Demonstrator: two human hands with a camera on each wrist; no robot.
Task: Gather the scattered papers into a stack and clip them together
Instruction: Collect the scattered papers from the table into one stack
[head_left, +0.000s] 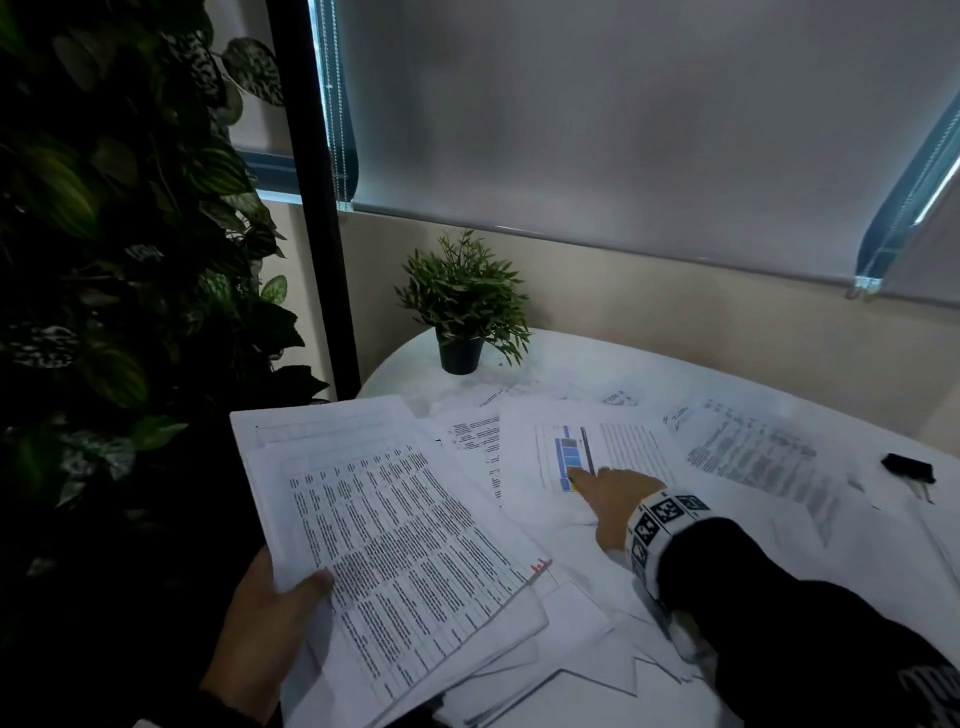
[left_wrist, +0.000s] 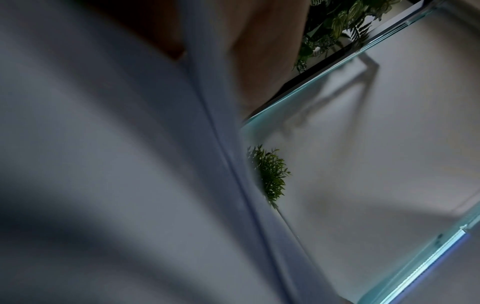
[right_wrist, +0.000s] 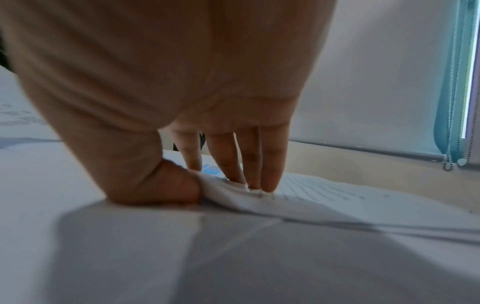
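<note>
My left hand (head_left: 270, 618) grips a stack of printed papers (head_left: 395, 540) by its near left edge, thumb on top, above the table's left side. In the left wrist view the stack's underside (left_wrist: 116, 164) fills the picture. My right hand (head_left: 608, 499) reaches onto a sheet with a blue chart (head_left: 587, 457) in the middle of the table. In the right wrist view its fingertips (right_wrist: 267, 181) and thumb (right_wrist: 171, 185) pinch a bunched fold of that sheet (right_wrist: 311, 191). More loose sheets (head_left: 758, 457) lie spread to the right. A black binder clip (head_left: 909, 467) rests at the far right.
A small potted plant (head_left: 462, 306) stands at the back of the round white table (head_left: 571, 364). Tall leafy plants (head_left: 104, 234) and a black post (head_left: 317, 197) stand to the left. A window blind (head_left: 623, 114) hangs behind the table.
</note>
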